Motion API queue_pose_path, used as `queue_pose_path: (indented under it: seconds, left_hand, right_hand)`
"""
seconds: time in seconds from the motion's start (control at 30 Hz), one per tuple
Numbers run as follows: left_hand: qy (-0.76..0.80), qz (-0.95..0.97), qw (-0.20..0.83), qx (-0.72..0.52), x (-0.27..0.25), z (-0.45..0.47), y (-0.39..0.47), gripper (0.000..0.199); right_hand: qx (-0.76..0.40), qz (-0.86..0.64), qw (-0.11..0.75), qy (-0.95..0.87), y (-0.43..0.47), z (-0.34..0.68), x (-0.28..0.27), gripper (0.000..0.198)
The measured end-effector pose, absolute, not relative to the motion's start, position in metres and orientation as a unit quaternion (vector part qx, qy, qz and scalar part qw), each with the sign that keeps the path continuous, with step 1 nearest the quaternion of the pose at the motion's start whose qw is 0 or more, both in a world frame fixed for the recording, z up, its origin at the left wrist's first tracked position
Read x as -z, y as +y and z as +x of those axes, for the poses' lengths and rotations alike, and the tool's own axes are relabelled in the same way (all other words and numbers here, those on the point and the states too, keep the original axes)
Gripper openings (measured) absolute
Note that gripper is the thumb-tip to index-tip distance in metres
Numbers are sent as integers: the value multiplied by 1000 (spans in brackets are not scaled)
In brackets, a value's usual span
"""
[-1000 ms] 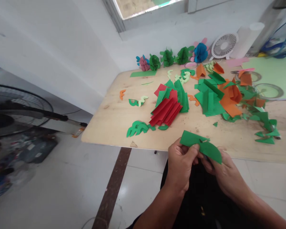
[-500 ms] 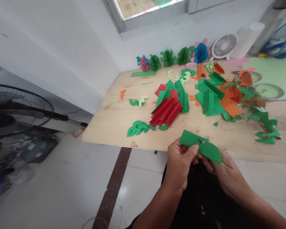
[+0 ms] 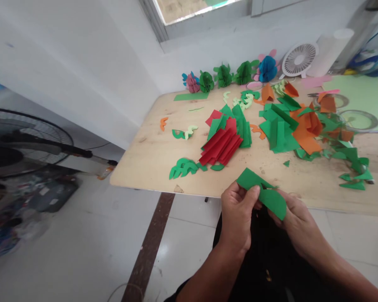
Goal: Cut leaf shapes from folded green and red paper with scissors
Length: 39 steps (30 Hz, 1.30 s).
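Note:
My left hand (image 3: 237, 212) pinches a green paper piece (image 3: 273, 202) between thumb and fingers, just off the table's front edge. One end of the paper is straight-sided, the other rounded, with a cut running between them. My right hand (image 3: 294, 214) is closed behind the rounded end, around scissors whose handles the paper hides; only a dark, blade-like sliver shows at the cut. Beyond my hands lie a stack of folded red paper (image 3: 221, 144) and folded green sheets (image 3: 244, 130). Wavy green cutouts (image 3: 183, 167) rest left of them.
Green scraps (image 3: 354, 161) and orange paper (image 3: 305, 128) cover the table's right side. Paper figures (image 3: 223, 76) and a small white fan (image 3: 300, 61) stand along the wall. Tape rolls (image 3: 359, 121) lie at right; a large floor fan (image 3: 28, 147) stands at left.
The green paper has tilted and its rounded end has shifted slightly left. The gap at the cut shows wider. Both hands stay in nearly the same place.

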<state>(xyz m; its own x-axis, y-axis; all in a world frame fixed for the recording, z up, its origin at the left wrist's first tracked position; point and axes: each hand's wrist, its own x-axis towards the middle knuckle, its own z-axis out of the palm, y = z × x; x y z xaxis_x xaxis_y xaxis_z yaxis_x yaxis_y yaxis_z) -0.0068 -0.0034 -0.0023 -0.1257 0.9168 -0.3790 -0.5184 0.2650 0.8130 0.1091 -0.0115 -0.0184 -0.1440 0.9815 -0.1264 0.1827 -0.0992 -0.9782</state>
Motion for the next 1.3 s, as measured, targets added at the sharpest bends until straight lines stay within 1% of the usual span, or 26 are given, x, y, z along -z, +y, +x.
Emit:
queue_pose_path:
  seconds: [0.1,0.3,0.47,0.6,0.8,1.0,1.3]
  left_hand:
    - [486,201,629,-573,2,-6,-3,13]
    - [481,219,634,-564,4,-9,-2,12]
    - [482,222,639,-557,2,-11,1,12]
    - [477,218,647,-553,2,-11,0,12]
    - [469,216,650,-557,5,-12,-1,12]
    - [474,208,646,-560,4,-12,0,14]
    - [482,196,646,-559,5,-11,-1,14]
  right_hand:
    - [-526,-528,386,-544,-13,110,21,33]
    - [-518,-533,388,-544,-11,110,18,36]
    - [-529,-522,365,-561,-10,113,16,28]
    - [-528,-532,354,-560,-11,112,16,31]
    - [-567,-542,373,-496,-11,105,16,41]
    - [-622,-532,382,-428,-15,102,18,39]
    - [-633,-526,396,-406,-16,98,18,42]
